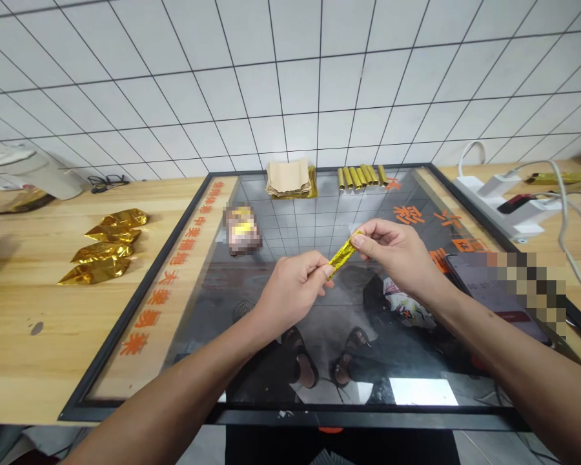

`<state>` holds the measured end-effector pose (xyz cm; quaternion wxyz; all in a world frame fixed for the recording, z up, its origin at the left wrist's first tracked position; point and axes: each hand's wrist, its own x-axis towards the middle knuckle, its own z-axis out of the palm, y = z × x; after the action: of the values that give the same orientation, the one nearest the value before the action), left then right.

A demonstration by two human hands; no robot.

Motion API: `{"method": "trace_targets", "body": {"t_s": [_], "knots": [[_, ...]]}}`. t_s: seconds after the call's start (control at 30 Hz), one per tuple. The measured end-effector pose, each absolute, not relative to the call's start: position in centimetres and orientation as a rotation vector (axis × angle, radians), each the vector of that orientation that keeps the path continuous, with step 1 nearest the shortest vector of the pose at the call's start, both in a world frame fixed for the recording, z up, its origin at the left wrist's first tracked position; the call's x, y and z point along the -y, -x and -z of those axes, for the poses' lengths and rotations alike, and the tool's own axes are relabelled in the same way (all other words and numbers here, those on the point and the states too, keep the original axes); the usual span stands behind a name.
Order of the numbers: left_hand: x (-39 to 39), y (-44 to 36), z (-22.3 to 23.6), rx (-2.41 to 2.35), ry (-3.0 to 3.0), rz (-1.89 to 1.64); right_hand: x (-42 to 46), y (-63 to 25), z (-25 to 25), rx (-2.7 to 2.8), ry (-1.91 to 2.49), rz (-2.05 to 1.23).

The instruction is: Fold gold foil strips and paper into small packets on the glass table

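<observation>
A narrow gold foil paper roll (pixel 341 256) is stretched between my two hands above the glass panel. My left hand (pixel 296 282) pinches its lower left end between thumb and fingers. At the upper right end, my right hand (pixel 390 248) grips it with thumb and forefinger. Beyond my hands, several finished-looking gold paper tubes (pixel 362 176) lie in a row near the wall. To their left sits a stack of brown-backed gold foil sheets (pixel 289 177).
The black-framed glass panel (pixel 140 278) lies on a wooden table (pixel 19 336). Several folded gold foil pieces (pixel 107 248) rest at left, near a white cup (pixel 41 169) and glasses (pixel 109 183). A phone (pixel 496 297) and a power strip with cables (pixel 494 210) are at right.
</observation>
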<state>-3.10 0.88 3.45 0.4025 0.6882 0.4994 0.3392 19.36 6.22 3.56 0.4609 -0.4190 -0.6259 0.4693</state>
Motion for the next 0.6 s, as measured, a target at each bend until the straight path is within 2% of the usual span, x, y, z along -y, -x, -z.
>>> {"method": "trace_targets", "body": {"t_s": [0.27, 0.47, 0.6], "knots": [[-1.1, 2.7, -2.7, -1.156, -1.652, -0.775, -5.5, -18.8, -4.1, 1.675, 1.055, -1.218], [-0.9, 2.1, -2.5, -1.078, -1.355, -0.875, -5.2, -17.9, -3.0, 1.441, 0.987, -1.443], [-0.7, 1.7, -2.2, -1.046, -1.358, -0.926, -5.0, -17.6, -3.0, 1.417, 0.978, -1.436]]}}
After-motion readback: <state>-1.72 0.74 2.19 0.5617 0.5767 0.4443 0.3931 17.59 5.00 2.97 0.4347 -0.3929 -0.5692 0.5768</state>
